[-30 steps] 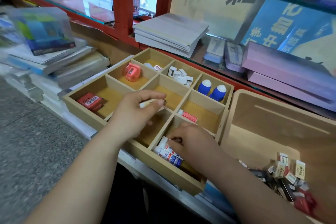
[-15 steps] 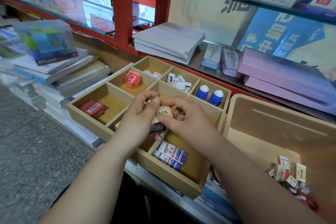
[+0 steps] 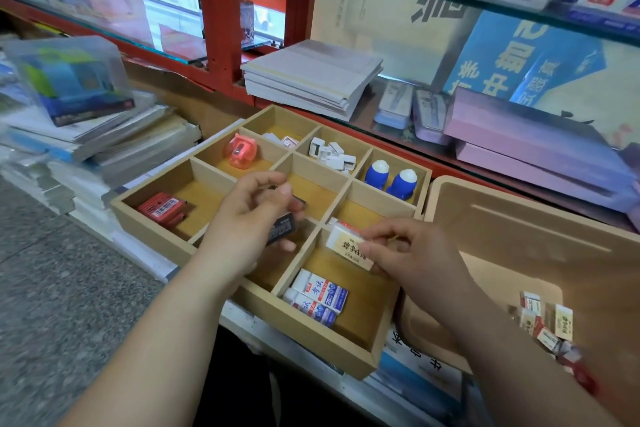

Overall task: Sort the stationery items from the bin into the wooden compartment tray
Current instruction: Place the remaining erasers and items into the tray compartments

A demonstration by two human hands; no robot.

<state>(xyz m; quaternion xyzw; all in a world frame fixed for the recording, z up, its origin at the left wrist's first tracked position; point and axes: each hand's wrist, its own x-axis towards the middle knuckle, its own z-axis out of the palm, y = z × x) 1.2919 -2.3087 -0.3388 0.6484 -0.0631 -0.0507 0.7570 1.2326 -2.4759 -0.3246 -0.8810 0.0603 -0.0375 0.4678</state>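
Note:
The wooden compartment tray lies in front of me with nine sections. My left hand hovers over its middle and grips a small black eraser. My right hand pinches a cream-sleeved eraser above the near right section, where two white erasers with red and blue print lie. The wooden bin stands to the right, with several small erasers in its near corner.
Other sections hold a red box, a pink sharpener, white clips and two blue-and-white bottles. Stacks of books and pastel boxes line the shelf behind; more book piles sit at left.
My right hand has taken the cream eraser from my left hand and carried it right and nearer, over the near right section. My left hand keeps the black eraser.

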